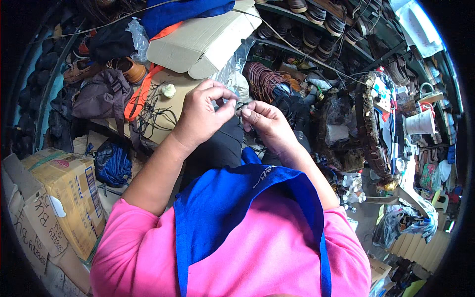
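Observation:
My left hand (205, 110) and my right hand (269, 126) are raised close together over my dark-trousered lap. Both are pinched, fingertip to thumb. A thin black cord (240, 105) shows in the small gap between them, and both hands appear to grip it; most of it is hidden by the fingers. Left of my left hand, a loose tangle of black cords (153, 118) lies on a tan board (173, 105). A small pale yellow lump (168, 90) sits beside the tangle.
Beyond my hands lie an open cardboard box (198, 42) and a coil of brown cord (264, 81). At left are an orange strap (136, 105), a brown bag (101, 96) and a carton (69, 190). Shoe shelves (302, 37) line the back; a white thread spool (419, 123) stands right.

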Demonstrator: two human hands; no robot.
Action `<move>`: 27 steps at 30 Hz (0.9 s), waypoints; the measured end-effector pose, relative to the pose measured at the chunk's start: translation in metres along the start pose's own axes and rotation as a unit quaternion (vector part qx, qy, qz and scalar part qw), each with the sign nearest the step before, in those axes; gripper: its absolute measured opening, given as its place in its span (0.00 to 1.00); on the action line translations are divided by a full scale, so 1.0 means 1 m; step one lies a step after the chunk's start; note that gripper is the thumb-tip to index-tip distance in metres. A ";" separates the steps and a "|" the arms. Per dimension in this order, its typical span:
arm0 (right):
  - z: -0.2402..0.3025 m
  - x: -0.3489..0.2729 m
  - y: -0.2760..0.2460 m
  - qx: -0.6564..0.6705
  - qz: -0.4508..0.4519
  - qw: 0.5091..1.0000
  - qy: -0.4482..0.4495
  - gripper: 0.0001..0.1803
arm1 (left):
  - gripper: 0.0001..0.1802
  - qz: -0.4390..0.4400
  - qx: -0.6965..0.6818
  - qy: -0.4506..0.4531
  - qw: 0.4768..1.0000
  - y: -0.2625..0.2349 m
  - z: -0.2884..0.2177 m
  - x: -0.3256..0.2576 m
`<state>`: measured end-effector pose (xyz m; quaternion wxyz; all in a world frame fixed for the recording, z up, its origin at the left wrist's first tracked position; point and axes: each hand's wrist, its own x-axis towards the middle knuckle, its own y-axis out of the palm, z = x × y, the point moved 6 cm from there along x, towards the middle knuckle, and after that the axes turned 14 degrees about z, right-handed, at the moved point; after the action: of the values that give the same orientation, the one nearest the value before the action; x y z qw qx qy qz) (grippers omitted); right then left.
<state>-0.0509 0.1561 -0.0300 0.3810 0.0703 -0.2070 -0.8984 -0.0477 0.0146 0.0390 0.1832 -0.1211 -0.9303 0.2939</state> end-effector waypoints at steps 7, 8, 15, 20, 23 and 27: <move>-0.002 0.001 -0.001 0.037 0.012 0.999 -0.005 0.10 | 0.09 0.071 -0.161 -0.100 0.979 0.006 0.014 0.000; -0.002 0.001 -0.001 0.036 0.013 0.999 -0.008 0.10 | 0.09 0.079 -0.183 -0.105 0.974 0.008 0.016 -0.001; -0.001 0.002 -0.003 0.016 0.011 1.000 -0.008 0.10 | 0.07 0.092 -0.309 -0.133 0.937 0.017 0.026 -0.002; -0.002 0.003 -0.002 -0.012 0.018 1.000 -0.009 0.10 | 0.06 0.099 -0.343 -0.144 0.923 0.019 0.030 -0.004; 0.001 0.002 0.005 -0.006 0.028 0.999 0.016 0.10 | 0.05 0.102 -0.365 -0.149 0.913 0.020 0.028 -0.005; 0.000 0.000 0.007 0.022 0.052 0.998 0.042 0.11 | 0.03 0.120 -0.399 -0.138 0.898 0.023 0.026 -0.005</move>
<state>-0.0460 0.1519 -0.0270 0.4340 0.1054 -0.2143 -0.8687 -0.0511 0.0186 0.0045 -0.0478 -0.2527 -0.9639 -0.0686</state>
